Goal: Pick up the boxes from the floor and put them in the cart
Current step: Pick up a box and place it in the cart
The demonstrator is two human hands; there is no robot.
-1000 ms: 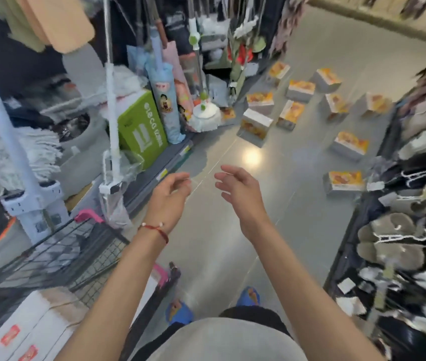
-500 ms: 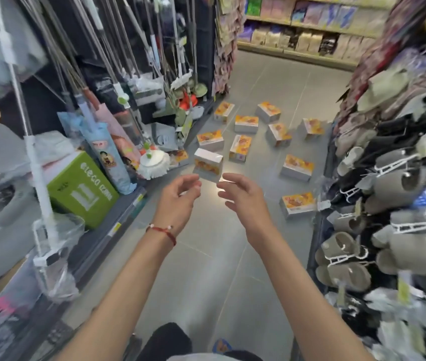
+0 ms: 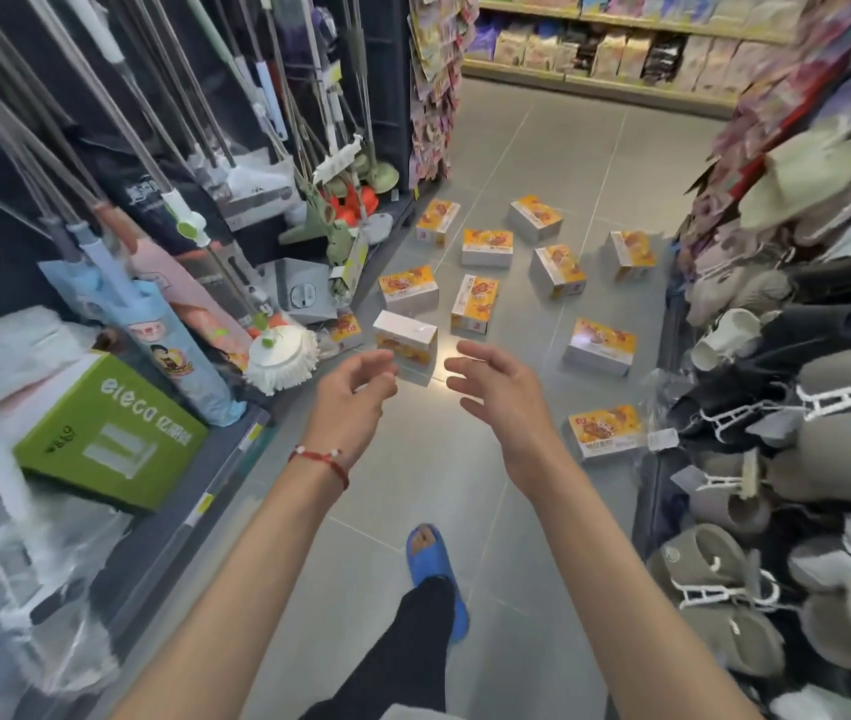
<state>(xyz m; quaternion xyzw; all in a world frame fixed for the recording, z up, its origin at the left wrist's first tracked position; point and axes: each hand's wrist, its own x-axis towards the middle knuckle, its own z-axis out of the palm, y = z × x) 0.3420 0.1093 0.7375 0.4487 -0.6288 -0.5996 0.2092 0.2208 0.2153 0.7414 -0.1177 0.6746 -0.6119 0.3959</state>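
Observation:
Several orange-and-white boxes lie scattered on the grey tiled floor of a shop aisle. The nearest box (image 3: 405,335) stands white side up just beyond my fingertips. Another box (image 3: 601,346) lies to its right, and one (image 3: 605,431) sits close to the right-hand rack. Both my arms reach forward above the floor. My left hand (image 3: 353,394) has loosely curled fingers and holds nothing. My right hand (image 3: 496,389) is also empty with relaxed fingers. The hands are apart and touch no box. The cart is out of view.
Mops (image 3: 282,357) and a green carton (image 3: 111,439) fill the left shelf, jutting into the aisle. Racks of slippers (image 3: 797,433) line the right side. My foot in a blue sandal (image 3: 433,563) steps forward on the floor. A shelf of packaged goods (image 3: 610,49) closes the far end.
I have turned away from the cart and walked up the aisle; the cart has left the view and the boxes are nearer. Both hands stay empty and stretched forward.

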